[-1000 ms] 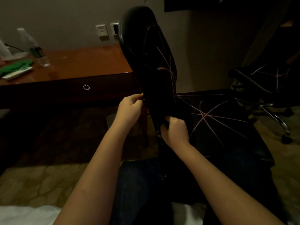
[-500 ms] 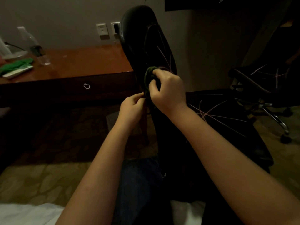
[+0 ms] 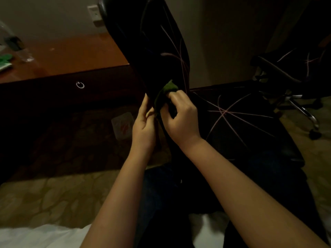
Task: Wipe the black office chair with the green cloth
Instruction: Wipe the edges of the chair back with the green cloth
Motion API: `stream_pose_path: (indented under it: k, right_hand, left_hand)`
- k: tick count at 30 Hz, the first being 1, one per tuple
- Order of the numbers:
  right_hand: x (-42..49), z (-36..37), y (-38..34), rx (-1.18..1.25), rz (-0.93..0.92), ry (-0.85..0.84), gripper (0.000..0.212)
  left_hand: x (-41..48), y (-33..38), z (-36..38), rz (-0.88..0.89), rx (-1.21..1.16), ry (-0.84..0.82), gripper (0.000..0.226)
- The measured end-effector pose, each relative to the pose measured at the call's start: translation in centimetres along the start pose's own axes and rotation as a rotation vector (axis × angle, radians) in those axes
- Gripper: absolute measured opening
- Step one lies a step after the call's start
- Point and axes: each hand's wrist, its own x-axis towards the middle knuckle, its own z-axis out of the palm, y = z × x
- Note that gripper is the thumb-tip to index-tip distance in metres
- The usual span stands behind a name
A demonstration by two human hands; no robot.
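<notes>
The black office chair (image 3: 152,43) stands side-on before me, its tall backrest rising to the top of the view and its seat (image 3: 238,122) with thin pink lines stretching right. A dark green cloth (image 3: 163,94) is bunched against the backrest's lower edge. My right hand (image 3: 180,117) grips the cloth with curled fingers and presses it on the chair. My left hand (image 3: 144,122) grips the backrest's edge just left of the cloth.
A wooden desk (image 3: 71,58) with a drawer ring pull (image 3: 80,85) stands to the left, holding a plastic bottle (image 3: 16,47) and a green item (image 3: 5,59). A second office chair (image 3: 293,68) is at the right. Patterned carpet covers the floor; white bedding lies at the bottom.
My right hand with the cloth rose up the backrest edge, then came back down to its lower part beside the left hand. The camera tilted closer.
</notes>
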Motion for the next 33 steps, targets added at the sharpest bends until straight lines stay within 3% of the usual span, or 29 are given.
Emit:
stream_pose_path:
  k: [11,21,28,33]
  right_hand:
    - [-8.0,2.3,7.0,-0.100,0.201,-0.107,0.018]
    - [-8.5,1.8,7.5,-0.138,0.327,-0.189,0.025]
    - [-5.0,0.6,4.7,-0.172,0.216,-0.117,0.020]
    - [-2.6,-0.7,2.0,-0.139,0.035,-0.037,0.015]
  left_hand:
    - [0.5,-3.2,0.2,0.020,0.039,0.034,0.052]
    - [0.2,-3.1,0.3,-0.015,0.090,0.035,0.046]
    - [-0.2,-2.2,0.4,-0.069,0.090,0.044,0.048]
    - [-0.7,-2.4,0.1,-0.119,0.060,0.004,0.052]
